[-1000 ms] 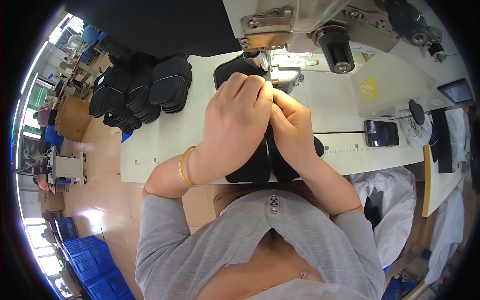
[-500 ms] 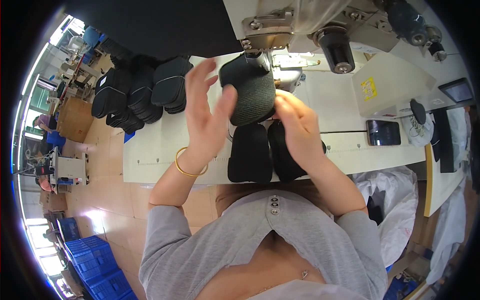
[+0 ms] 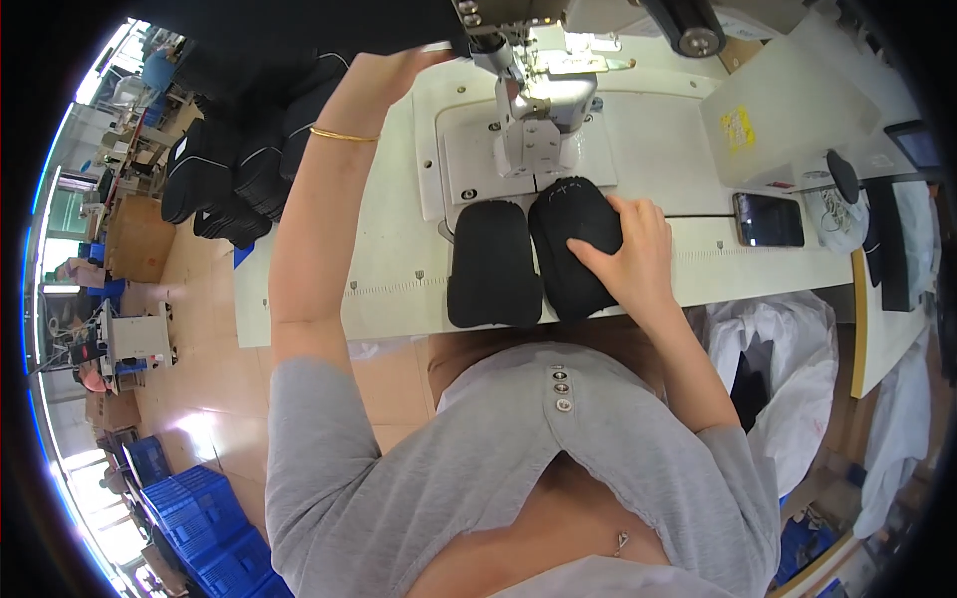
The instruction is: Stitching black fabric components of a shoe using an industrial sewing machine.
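White sewing-machine table (image 3: 379, 289), carrying two black padded fabric pieces (image 3: 493, 264) side by side at its near edge, a dark flat phone (image 3: 769, 219) at right, stacked black padded pieces (image 3: 239, 169) at left.

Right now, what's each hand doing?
Left hand: raised toward the top edge; grip cannot be told.
Right hand: open, resting on the right black pad.

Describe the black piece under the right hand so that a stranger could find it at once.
Start at the white sewing machine at the far side of the pale worktable. Just in front of its needle head lie two black padded fabric pieces side by side. The one meant is the right-hand piece, rounded at its far end and pressed by the right hand, while its neighbour lies untouched and squarer.
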Tool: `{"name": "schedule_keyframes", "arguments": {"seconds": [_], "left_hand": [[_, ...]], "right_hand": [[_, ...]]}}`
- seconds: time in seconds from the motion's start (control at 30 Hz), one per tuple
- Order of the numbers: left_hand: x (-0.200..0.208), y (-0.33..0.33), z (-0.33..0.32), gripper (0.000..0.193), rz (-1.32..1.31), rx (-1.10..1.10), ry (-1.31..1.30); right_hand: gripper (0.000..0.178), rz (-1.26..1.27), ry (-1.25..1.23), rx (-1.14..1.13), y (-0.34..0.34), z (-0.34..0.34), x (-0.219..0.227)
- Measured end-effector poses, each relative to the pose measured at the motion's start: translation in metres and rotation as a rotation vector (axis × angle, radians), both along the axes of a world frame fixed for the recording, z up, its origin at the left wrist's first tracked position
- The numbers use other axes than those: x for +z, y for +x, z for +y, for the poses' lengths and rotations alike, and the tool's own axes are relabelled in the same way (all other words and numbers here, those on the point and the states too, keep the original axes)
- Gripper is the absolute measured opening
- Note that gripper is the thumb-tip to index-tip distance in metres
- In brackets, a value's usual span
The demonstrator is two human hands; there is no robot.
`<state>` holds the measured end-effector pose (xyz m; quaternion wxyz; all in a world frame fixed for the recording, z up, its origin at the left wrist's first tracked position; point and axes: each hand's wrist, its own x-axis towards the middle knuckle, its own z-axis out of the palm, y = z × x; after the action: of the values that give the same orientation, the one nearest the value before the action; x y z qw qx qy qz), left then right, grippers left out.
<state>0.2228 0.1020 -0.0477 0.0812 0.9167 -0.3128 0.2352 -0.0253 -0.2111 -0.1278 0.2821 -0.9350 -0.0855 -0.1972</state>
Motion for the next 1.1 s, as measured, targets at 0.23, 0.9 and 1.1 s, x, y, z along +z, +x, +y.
{"name": "schedule_keyframes", "arguments": {"seconds": [0.23, 0.9, 1.1], "left_hand": [[-0.038, -0.222, -0.054, 0.081, 0.635, 0.094, -0.317], [0.014, -0.238, -0.082, 0.023, 1.327, -0.159, -1.836], [0.010, -0.233, -0.074, 0.019, 1.045, -0.180, -1.929]], "right_hand": [[0.058, -0.140, 0.067, -0.024, -0.005, 0.002, -0.012], [0.012, 0.291, 1.054, 0.476, 0.003, 0.032, 0.087], [0.005, 0.102, 0.871, 0.472, -0.011, 0.030, 0.067]]}}
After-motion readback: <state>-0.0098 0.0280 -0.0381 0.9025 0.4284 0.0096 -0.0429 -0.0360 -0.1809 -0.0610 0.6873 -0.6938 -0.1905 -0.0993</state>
